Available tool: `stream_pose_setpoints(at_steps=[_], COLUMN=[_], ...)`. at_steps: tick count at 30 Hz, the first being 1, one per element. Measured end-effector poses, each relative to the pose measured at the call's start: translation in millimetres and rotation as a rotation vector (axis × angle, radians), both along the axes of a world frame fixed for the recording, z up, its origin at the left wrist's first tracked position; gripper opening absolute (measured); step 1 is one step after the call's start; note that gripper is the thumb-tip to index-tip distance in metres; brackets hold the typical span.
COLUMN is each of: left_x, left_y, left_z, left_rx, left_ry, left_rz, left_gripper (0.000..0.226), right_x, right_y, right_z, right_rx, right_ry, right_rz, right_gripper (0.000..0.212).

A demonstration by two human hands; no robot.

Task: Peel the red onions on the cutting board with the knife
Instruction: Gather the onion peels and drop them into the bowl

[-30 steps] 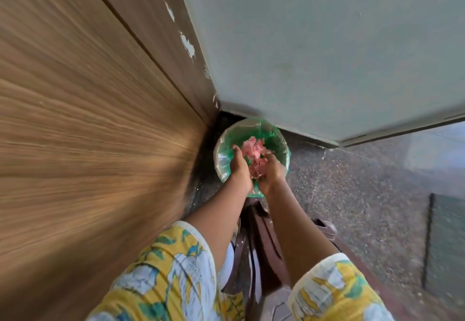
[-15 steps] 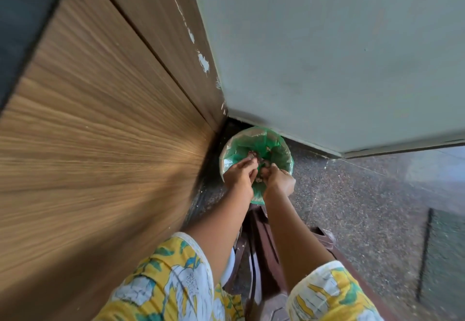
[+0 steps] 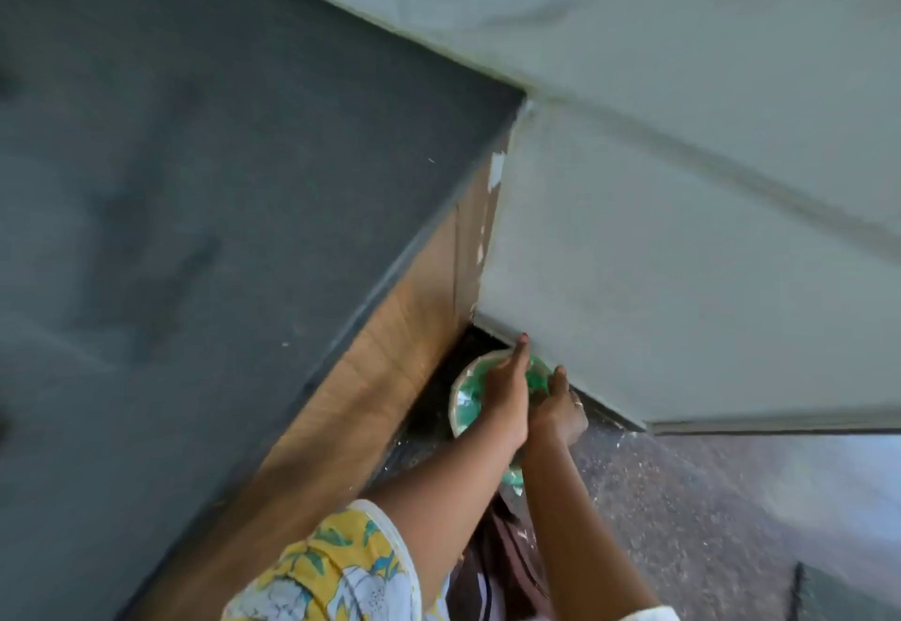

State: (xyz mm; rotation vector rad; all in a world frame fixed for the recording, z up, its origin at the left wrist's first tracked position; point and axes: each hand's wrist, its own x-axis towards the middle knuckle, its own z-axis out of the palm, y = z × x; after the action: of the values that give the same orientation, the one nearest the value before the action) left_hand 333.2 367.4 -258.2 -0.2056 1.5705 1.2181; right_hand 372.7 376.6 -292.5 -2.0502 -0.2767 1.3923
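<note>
A small bin lined with a green bag [image 3: 467, 400] stands on the floor in the corner between the cabinet and the wall. My left hand [image 3: 507, 396] and my right hand [image 3: 557, 407] hover side by side over its mouth, fingers stretched out, with nothing visible in them. They cover most of the bin's inside. No onion, cutting board or knife is in view.
A dark grey counter top [image 3: 195, 182] fills the left, with its wooden cabinet front [image 3: 390, 377] below. A pale green wall [image 3: 682, 279] rises behind the bin. The speckled floor [image 3: 682, 498] spreads right, with a dark mat [image 3: 829, 591] at the lower right.
One second ago my hands held pink onion peels over the bin. The peels are gone from my hands, and my fingers have straightened. The view has tilted up, bringing the counter top in.
</note>
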Motion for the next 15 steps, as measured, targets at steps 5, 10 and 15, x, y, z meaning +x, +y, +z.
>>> stream_pose_setpoints(at_steps=[5, 10, 15], left_x=[-19.1, -58.9, -114.9], left_y=[-27.5, -70.0, -120.0], left_z=[75.0, 150.5, 214.0], left_rx=[0.223, 0.440, 0.605], left_ry=[0.134, 0.255, 0.401], left_rz=[-0.062, -0.009, 0.145], left_gripper=[0.021, 0.020, 0.017], right_x=[-29.3, -71.6, -130.0], right_y=[-26.6, -61.3, -106.9], right_z=[84.1, 161.9, 234.4], right_rx=[0.379, 0.696, 0.921], right_ry=[0.188, 0.195, 0.214], right_rz=[0.049, 0.186, 0.386], right_gripper=[0.014, 0.019, 0.014])
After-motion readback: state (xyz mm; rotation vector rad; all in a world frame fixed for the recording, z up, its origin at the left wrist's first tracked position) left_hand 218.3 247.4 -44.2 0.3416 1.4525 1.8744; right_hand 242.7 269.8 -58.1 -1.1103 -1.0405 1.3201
